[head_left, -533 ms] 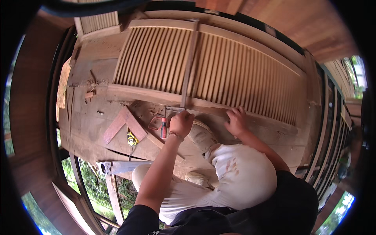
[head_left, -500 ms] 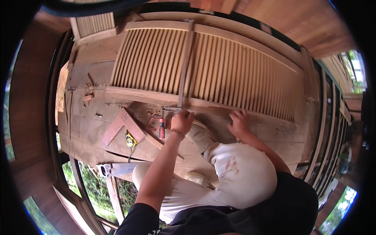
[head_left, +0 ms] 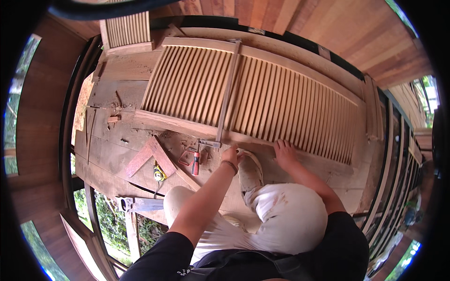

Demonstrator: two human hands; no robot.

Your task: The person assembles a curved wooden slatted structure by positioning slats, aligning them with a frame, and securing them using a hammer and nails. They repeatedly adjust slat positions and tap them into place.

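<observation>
- Presently, head view: the slatted wooden panel (head_left: 276,100) lies flat on the plank floor (head_left: 115,96), directly ahead of both hands; its long axis runs left to right across the person's front, the right end dipping nearer.
- Bar clamp (head_left: 228,96): dark, set crosswise over the panel, its length pointing away from the person, the far end leaning slightly right. Its near end projects past the near rail (head_left: 180,123).
- Left hand (head_left: 229,155): closer to the clamp than the right, just beside and to the right of its near end. Fingers curled in narrowly; whether they grip anything small cannot be determined.
- Right hand (head_left: 285,155): nearer to the panel, fingers extended and resting on the near rail, well right of the clamp. No object seen in its grasp.
- Shoe (head_left: 250,175): between the hands, short of the rail.
- Left of the left hand: red-and-black screwdriver (head_left: 195,165), yellow-and-black tape measure (head_left: 159,174), and reddish L-shaped wooden piece (head_left: 139,158).
- Handsaw (head_left: 147,204): lower left, beside the person's knee, blade pointing toward it.
</observation>
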